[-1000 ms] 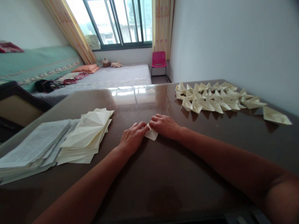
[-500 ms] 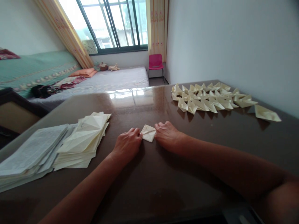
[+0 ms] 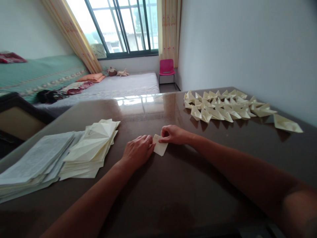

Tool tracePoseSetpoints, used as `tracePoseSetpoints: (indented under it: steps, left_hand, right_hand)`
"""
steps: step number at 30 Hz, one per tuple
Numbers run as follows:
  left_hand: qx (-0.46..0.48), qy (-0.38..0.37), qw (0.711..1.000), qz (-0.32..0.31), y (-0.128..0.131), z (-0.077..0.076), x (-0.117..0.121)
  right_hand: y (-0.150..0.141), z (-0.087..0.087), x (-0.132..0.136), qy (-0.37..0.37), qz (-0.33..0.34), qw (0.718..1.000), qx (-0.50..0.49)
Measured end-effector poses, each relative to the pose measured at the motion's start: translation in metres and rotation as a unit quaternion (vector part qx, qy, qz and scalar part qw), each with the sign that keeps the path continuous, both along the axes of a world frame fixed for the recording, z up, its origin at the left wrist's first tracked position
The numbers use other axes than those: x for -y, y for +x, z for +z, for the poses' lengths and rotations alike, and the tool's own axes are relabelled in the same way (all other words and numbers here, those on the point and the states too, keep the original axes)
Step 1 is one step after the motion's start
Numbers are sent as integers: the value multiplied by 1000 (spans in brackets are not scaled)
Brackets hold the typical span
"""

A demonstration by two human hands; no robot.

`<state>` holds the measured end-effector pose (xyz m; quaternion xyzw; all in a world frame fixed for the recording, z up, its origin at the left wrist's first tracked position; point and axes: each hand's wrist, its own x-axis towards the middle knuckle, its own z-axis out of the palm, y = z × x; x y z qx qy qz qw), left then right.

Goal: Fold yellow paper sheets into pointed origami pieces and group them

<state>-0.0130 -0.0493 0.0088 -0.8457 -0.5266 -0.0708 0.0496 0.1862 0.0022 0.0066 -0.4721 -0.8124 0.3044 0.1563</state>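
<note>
A small cream folded paper [image 3: 160,149] lies on the brown table in front of me, roughly a square turned on its corner. At its left corner, my left hand [image 3: 138,149] is closed, fingertips pressed on the edge. My right hand [image 3: 175,135] reaches over the paper's upper right side with thumb and forefinger curled together in a pinch on it. The fingers cover part of the paper's upper edge.
Left of my hands sit a stack of creased cream sheets [image 3: 92,145] and a pile of greyish sheets [image 3: 37,158]. Rows of folded paper boats [image 3: 218,114] stand at the far right, with one boat [image 3: 288,124] apart near the table's [image 3: 148,205] right edge.
My right hand has shifted from the paper's right corner to its upper side, now pinching there. The paper's visible face looks plainer and smoother. My left hand stays at the left corner.
</note>
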Motion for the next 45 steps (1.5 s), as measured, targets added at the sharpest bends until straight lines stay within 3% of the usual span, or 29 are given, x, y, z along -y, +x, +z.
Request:
tracePoseSetpoints:
  steps: [3, 8, 11, 15, 17, 19, 22, 25, 27, 31, 37, 41, 45]
  left_hand:
    - [89, -2, 996, 23, -3, -3, -5]
    - [233, -35, 971, -48, -10, -7, -14]
    - [368, -90, 925, -15, -14, -10, -21]
    - [521, -191, 832, -10, -13, -14, -27]
    - [540, -209, 815, -27, -12, -17, -28]
    - [511, -192, 837, -27, -12, -18, -27]
    - [403, -72, 912, -13, -13, -16, -25]
    - [261, 45, 963, -49, -14, -12, -22]
    - [178, 50, 978, -95, -16, -10, -21]
    - [102, -17, 983, -155, -17, -10, -20]
    - [110, -46, 981, -156, -18, -7, -19]
    - [155, -57, 981, -103, -16, -12, -22]
    - [194, -58, 979, -41, -12, -19, -27]
  right_hand:
    - [-1, 2, 2, -26, 32, 993, -107]
    - [-5, 0, 2, -1, 24, 978, -206]
    - [-6, -3, -1, -5, -21, 969, -244]
    - [-7, -10, -4, -77, -13, 958, -275]
    - [-8, -13, -3, -48, -19, 962, -267]
    - [-9, -14, 0, 31, -37, 976, -213]
    - [-10, -9, 9, 190, -31, 978, -75]
    - [-8, -3, 16, 315, 29, 945, 80]
    - [-6, 0, 18, 341, 71, 925, 154]
    - [3, 8, 13, 298, 155, 922, 194]
    - [22, 16, -3, 169, 200, 958, 114]
    - [22, 6, -11, 100, 150, 982, 55]
    - [13, -4, -10, 89, 51, 993, 67]
